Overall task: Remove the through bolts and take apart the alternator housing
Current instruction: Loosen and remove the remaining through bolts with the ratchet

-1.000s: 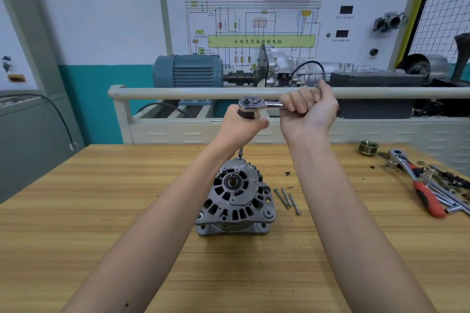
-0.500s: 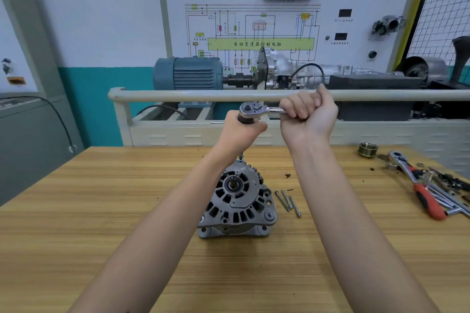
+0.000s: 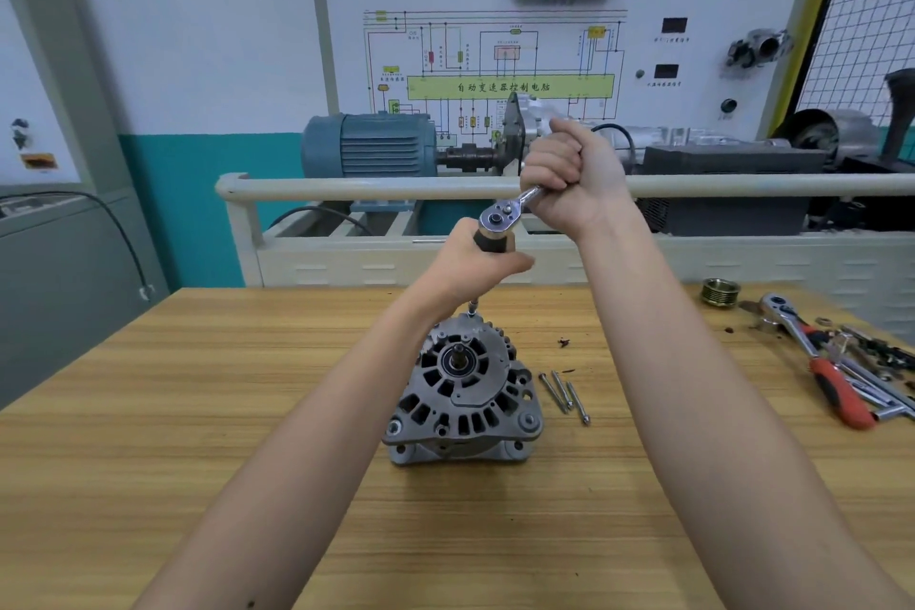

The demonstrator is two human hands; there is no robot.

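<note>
Alternator (image 3: 463, 391) stood upright, frame ctr, on wooden table (image 3: 198, 411). L hand (image 3: 475, 263) clenched round dark extension under ratchet (image 3: 500, 216); R hand (image 3: 569, 178) fisted on its handle. Three loose bolts (image 3: 564, 394) lay just right of housing. Red-handled ratchet (image 3: 817, 362), pulley (image 3: 720, 292) far right.

- 1 alternator (image 3: 463, 399)
- 3 loose bolts (image 3: 564, 395)
- 2 ratchet wrenches: 1 held (image 3: 502, 217), 1 red-handled (image 3: 817, 362)
- 1 pulley (image 3: 721, 292)
- 2 hands: left (image 3: 475, 265), right (image 3: 569, 176)
</note>
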